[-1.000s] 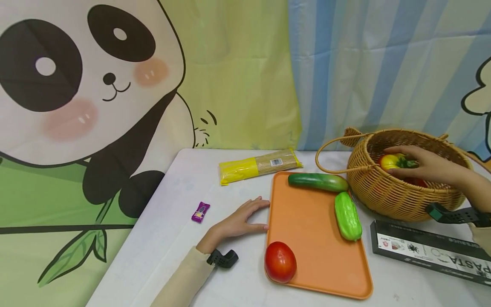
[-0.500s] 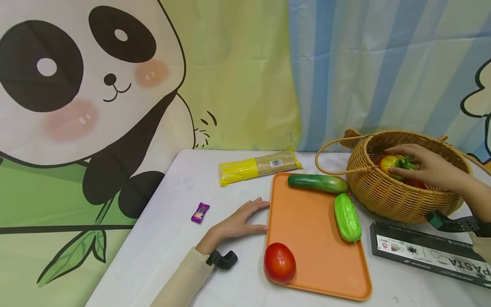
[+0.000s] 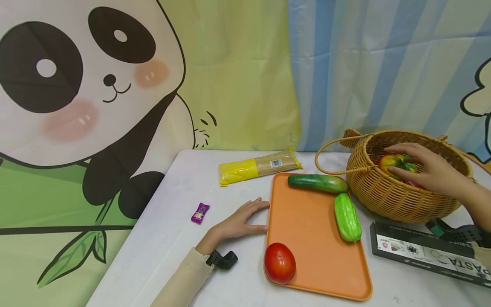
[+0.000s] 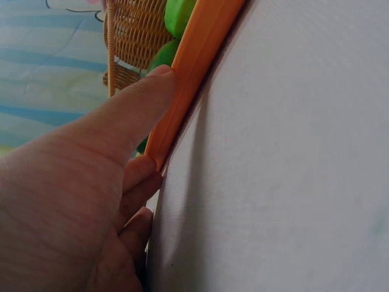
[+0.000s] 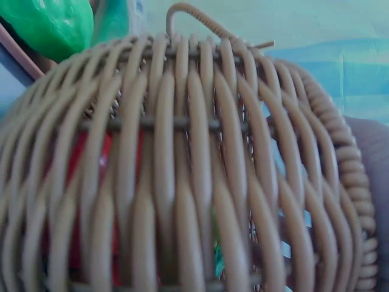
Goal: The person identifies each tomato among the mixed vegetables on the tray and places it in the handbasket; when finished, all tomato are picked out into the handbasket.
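My left hand [image 3: 239,219] lies on the table with fingers spread, its thumb and fingertips touching the left edge of the orange tray [image 3: 310,230]. In the left wrist view the thumb [image 4: 140,100] meets the tray rim. My right hand [image 3: 431,168] is inside the wicker basket [image 3: 406,200]. Its thumb and fingers extend over a red-and-yellow vegetable [image 3: 388,162] with a green top, without a visible pinch. Another red item shows below it, mostly hidden. The right wrist view is filled by basket weave [image 5: 176,140], which hides the fingers.
On the tray are a cucumber [image 3: 317,183], a light green wrinkled vegetable [image 3: 347,217] and a red tomato [image 3: 280,263]. A yellow noodle packet [image 3: 258,167] lies behind. A black pasta box [image 3: 429,251] sits before the basket. A purple wrapped sweet [image 3: 200,212] lies left.
My right hand shifts slightly over the vegetable in the basket, which has turned so more red and green show. My left hand and the things on the tray stay in place.
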Action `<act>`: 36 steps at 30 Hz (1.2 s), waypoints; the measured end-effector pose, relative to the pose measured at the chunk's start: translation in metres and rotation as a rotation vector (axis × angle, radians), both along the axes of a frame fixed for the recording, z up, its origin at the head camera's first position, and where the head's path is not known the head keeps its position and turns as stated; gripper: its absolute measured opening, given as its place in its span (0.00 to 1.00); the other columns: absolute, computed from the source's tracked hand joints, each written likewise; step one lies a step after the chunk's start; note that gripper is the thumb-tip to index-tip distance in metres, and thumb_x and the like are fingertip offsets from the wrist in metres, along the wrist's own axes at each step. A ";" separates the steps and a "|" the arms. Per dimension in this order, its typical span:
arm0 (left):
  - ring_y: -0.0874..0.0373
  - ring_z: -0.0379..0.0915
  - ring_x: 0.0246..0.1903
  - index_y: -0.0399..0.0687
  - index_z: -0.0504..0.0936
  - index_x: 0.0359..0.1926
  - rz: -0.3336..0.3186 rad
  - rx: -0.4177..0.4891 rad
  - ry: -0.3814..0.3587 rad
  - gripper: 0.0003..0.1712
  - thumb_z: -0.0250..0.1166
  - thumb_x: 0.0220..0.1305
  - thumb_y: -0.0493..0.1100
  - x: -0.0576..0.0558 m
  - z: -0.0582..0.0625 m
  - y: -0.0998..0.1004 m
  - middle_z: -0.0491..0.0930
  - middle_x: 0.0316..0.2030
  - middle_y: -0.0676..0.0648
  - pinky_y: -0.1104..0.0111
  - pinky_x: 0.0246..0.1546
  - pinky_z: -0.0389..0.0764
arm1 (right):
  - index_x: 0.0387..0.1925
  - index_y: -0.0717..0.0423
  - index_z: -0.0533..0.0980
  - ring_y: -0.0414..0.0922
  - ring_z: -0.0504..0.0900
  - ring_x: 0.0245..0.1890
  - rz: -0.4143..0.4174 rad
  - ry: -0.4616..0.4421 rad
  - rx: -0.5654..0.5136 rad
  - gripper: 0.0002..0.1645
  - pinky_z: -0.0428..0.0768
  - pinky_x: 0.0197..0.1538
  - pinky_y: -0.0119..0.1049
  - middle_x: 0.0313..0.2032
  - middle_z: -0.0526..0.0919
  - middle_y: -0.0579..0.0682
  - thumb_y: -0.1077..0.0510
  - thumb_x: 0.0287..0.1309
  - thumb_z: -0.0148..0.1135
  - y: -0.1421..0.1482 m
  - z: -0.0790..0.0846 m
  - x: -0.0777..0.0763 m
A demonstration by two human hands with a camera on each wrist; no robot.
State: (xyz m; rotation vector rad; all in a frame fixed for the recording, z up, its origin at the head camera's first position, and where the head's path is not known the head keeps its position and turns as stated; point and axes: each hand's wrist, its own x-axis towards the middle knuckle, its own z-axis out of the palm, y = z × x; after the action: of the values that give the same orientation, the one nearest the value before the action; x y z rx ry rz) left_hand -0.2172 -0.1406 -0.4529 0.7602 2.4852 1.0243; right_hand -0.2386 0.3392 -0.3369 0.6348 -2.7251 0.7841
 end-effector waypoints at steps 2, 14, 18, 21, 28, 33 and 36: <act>0.57 0.37 0.76 0.63 0.62 0.72 0.000 -0.002 0.001 0.41 0.67 0.61 0.57 0.000 0.000 0.000 0.53 0.75 0.52 0.53 0.75 0.41 | 0.61 0.66 0.69 0.62 0.63 0.56 0.005 0.023 -0.012 0.31 0.69 0.51 0.60 0.60 0.66 0.68 0.68 0.56 0.67 -0.001 -0.001 0.002; 0.57 0.36 0.76 0.62 0.62 0.72 0.000 0.004 0.001 0.41 0.67 0.61 0.58 -0.001 0.001 0.000 0.53 0.75 0.53 0.53 0.75 0.41 | 0.61 0.62 0.71 0.41 0.58 0.67 0.007 0.112 -0.084 0.30 0.63 0.62 0.61 0.63 0.66 0.64 0.66 0.56 0.67 -0.010 -0.004 0.013; 0.58 0.37 0.76 0.62 0.62 0.72 -0.005 0.003 0.005 0.41 0.67 0.61 0.58 -0.001 0.000 0.000 0.53 0.75 0.53 0.54 0.75 0.41 | 0.60 0.61 0.73 0.25 0.57 0.63 0.014 0.179 -0.103 0.29 0.62 0.65 0.29 0.61 0.69 0.50 0.67 0.56 0.67 -0.015 -0.005 0.016; 0.58 0.36 0.76 0.62 0.62 0.72 -0.004 -0.003 0.002 0.41 0.67 0.61 0.57 -0.001 0.000 0.000 0.53 0.75 0.53 0.55 0.75 0.41 | 0.58 0.64 0.74 0.23 0.59 0.61 0.043 0.231 -0.144 0.28 0.64 0.57 0.15 0.60 0.68 0.36 0.71 0.53 0.67 -0.020 -0.003 0.020; 0.57 0.36 0.76 0.63 0.62 0.72 0.003 0.006 -0.004 0.41 0.67 0.61 0.58 0.000 0.000 0.000 0.53 0.75 0.54 0.53 0.75 0.41 | 0.53 0.70 0.75 0.26 0.64 0.60 0.123 0.298 -0.209 0.29 0.66 0.53 0.10 0.58 0.68 0.29 0.82 0.46 0.64 -0.032 0.003 0.028; 0.58 0.36 0.76 0.62 0.62 0.72 -0.002 0.007 0.003 0.41 0.67 0.61 0.57 0.001 0.000 0.000 0.54 0.75 0.54 0.54 0.75 0.41 | 0.52 0.72 0.75 0.28 0.67 0.59 0.154 0.314 -0.226 0.31 0.68 0.54 0.11 0.57 0.69 0.31 0.86 0.41 0.63 -0.038 0.005 0.033; 0.58 0.37 0.76 0.62 0.62 0.72 -0.005 0.008 0.005 0.41 0.67 0.61 0.57 0.001 0.000 0.000 0.54 0.75 0.53 0.54 0.75 0.41 | 0.51 0.73 0.75 0.30 0.68 0.59 0.173 0.325 -0.245 0.31 0.69 0.54 0.12 0.57 0.70 0.34 0.87 0.40 0.63 -0.041 0.004 0.035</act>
State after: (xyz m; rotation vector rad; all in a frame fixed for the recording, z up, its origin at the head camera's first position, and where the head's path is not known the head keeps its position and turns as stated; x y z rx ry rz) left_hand -0.2164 -0.1408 -0.4528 0.7721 2.4836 1.0331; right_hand -0.2031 0.2982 -0.3325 0.8643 -2.2611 0.9434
